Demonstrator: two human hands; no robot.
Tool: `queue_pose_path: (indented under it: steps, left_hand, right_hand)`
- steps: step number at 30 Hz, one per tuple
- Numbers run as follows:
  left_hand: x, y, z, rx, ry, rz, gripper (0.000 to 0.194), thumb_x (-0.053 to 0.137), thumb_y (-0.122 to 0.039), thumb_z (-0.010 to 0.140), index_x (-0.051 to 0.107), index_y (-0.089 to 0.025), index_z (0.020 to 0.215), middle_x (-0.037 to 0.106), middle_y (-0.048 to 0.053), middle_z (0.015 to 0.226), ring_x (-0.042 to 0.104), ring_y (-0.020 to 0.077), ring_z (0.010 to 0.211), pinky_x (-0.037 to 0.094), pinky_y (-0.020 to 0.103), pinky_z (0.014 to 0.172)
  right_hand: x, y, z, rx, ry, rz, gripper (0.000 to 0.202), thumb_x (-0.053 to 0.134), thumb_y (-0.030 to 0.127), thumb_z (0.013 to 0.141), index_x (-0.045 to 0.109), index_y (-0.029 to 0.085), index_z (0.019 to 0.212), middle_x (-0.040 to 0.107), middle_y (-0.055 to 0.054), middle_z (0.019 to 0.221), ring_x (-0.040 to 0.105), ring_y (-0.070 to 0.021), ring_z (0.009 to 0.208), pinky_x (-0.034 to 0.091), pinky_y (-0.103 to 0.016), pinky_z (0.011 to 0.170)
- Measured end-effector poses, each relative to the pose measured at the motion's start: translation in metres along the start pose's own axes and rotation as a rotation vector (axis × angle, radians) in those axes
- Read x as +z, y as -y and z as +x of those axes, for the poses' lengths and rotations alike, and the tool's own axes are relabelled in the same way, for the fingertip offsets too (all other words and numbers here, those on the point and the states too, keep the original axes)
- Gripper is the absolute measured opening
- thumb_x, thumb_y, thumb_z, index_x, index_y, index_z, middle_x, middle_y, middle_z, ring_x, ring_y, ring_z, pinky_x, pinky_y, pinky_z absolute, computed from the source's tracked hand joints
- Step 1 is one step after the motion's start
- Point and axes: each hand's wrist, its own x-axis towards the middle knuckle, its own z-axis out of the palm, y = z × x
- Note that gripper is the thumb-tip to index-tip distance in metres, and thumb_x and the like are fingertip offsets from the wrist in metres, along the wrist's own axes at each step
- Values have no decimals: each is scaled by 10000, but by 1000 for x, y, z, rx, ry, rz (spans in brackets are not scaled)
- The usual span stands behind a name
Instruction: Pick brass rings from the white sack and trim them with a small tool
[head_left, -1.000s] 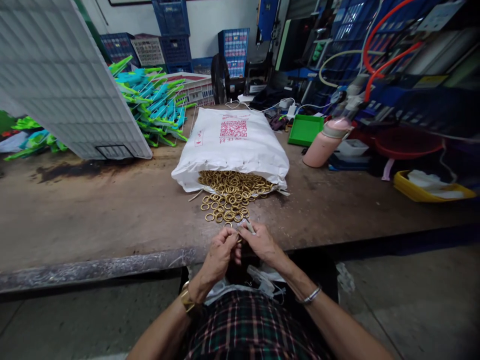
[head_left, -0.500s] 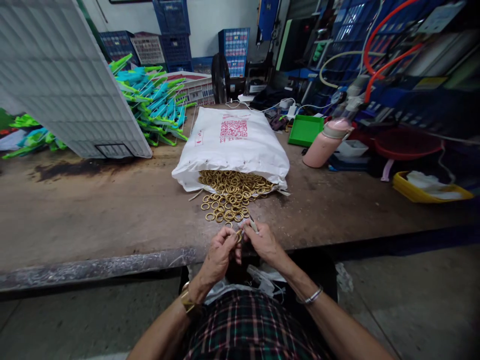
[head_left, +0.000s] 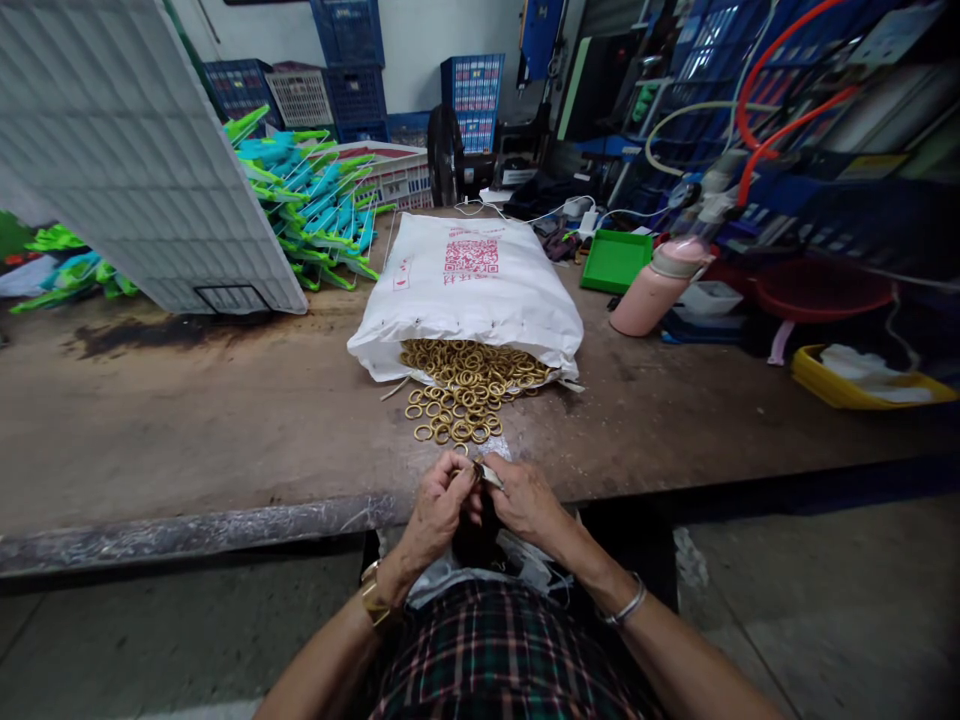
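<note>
Golden rings (head_left: 471,386) | just beyond hands (head_left: 441,503) | one seemingly pinched between them

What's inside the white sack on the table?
Brass-coloured rings fill the open mouth of the white sack, some spilling onto the table. What lies deeper inside cannot be seen; the sack's printed upper side covers it.

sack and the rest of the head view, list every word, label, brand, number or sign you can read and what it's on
No words or numbers can be read for sure.
White sack: red QR code, can't be read by eye.
Sack, below the code: large red characters, too blurred.
Sack, above the code: red line of print, too small.
Sack, left: red-outlined box, marks too small.
</note>
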Motion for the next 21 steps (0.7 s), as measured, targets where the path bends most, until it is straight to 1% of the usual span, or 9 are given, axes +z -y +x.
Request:
queue_pose_path:
  steps: [7,11,14,17,19,21]
  left_hand:
    - [2,1,-1,1,-41,58,337,520,-503,764,434,-178,736,482,-54,535,451,71,432,402,194,442]
    - [1,5,-3,34,-61,97,318,513,-486,778,430,-181,749,470,-61,519,446,70,431,402,191,443]
    - [3,2,-10,65,-56,107,297,502,-460,799,427,-177,745,462,-63,511,435,66,422,394,186,432]
    - [6,-7,-19,66,10,47,277,505,-434,810,437,-173,744,478,-56,514,441,65,415,398,190,430]
    - [6,-14,-23,39,47,-83,267,529,-422,799,440,-175,749,498,-50,540,448,67,413,408,198,427]
    - [3,-19,-23,-8,28,-251,279,574,-419,768,439,-176,736,525,-37,589,463,71,434,413,200,419]
  right_hand:
    - [0,2,-1,37,36,-97,216,389,99,714,545,174,843,606,-27,686,488,-126,583,244,-229,547]
    - [-7,7,-1,34,142,-125,239,381,109,735,553,172,888,625,-39,713,508,-131,603,238,-238,549]
    - [-11,7,3,67,193,-190,249,370,137,769,561,171,925,637,-57,742,527,-142,628,229,-249,550]
    - [-11,3,9,97,167,-252,249,364,160,792,556,166,952,644,-70,754,542,-152,639,223,-256,542]
    - [-8,3,14,100,118,-269,228,378,172,798,543,164,955,644,-68,741,551,-153,629,222,-257,532]
    - [-3,5,19,101,41,-269,199,399,180,802,529,169,952,646,-67,758,564,-154,640,232,-255,534]
